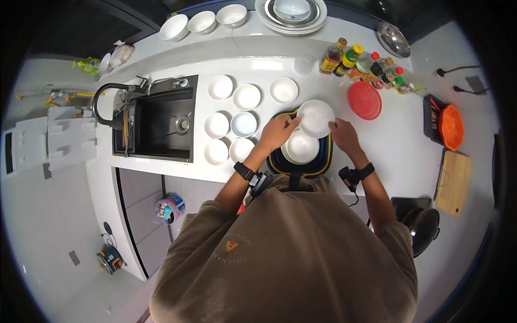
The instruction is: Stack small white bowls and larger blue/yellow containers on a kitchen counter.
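Between my left hand [278, 131] and my right hand [345, 135], a white bowl [316, 118] is gripped by opposite sides of its rim. The bowl hangs over the far part of a dark blue basin [325, 155] with a yellow rim. Inside that basin sit more white bowls [303, 147], one stacked in or overlapping another. Left of the basin, several white bowls [216, 125] stand apart on the counter, among them a pale bluish bowl [243, 124]. A lone white bowl [284, 90] rests beyond my left hand.
A black sink [161, 121] with a faucet [99, 101] lies left. Sauce bottles [348, 60] and a red plastic dish [364, 101] stand at the back right. Stacked plates [260, 16] and bowls [202, 22] line the rear ledge. An orange basket [451, 127] and wooden cutting board [453, 181] are far right.
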The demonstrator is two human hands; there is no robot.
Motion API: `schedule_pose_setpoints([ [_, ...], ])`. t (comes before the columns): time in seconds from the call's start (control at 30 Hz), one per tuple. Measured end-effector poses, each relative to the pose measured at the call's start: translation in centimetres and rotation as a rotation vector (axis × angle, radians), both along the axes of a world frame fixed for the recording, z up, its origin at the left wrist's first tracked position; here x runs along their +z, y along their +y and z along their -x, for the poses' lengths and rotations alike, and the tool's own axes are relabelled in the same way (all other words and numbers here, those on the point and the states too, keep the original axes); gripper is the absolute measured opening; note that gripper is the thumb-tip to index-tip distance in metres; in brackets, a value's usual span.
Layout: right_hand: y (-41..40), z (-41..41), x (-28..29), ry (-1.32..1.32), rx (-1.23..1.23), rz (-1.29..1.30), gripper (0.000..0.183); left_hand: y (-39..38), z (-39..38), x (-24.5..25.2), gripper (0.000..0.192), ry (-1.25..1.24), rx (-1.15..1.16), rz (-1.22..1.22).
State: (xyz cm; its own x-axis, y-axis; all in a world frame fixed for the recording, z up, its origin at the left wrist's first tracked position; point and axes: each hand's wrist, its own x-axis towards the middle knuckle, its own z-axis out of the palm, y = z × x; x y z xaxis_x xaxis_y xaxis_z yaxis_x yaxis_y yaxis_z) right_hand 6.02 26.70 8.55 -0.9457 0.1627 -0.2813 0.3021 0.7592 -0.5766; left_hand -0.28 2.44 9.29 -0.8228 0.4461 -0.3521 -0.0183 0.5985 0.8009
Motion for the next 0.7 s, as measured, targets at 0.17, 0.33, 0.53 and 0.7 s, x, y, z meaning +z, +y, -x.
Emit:
schedule_pose_setpoints([
  [0.17,-3.2,-5.0,-1.9,-0.047,0.042,-0.006,0.036,-1.0,-3.5,-3.8,0.04,0.226,-0.234,0.243],
  [0.33,-4.4,-6.6,-4.5,-0.134,0.049,-0.041,0.035,-1.7,-5.6,-5.6,0.038,0.18,-0.201,0.369],
  [0.53,-3.7,-6.8,-8.0,-0.153,0.083,-0.06,0.037,-1.2,-5.6,-6.4,0.039,0.194,-0.248,0.424],
  [0.7,-3.6,-6.4,-8.2,-0.174,0.101,-0.063,0.045,-1.0,-5.0,-6.5,0.043,0.184,-0.265,0.454],
])
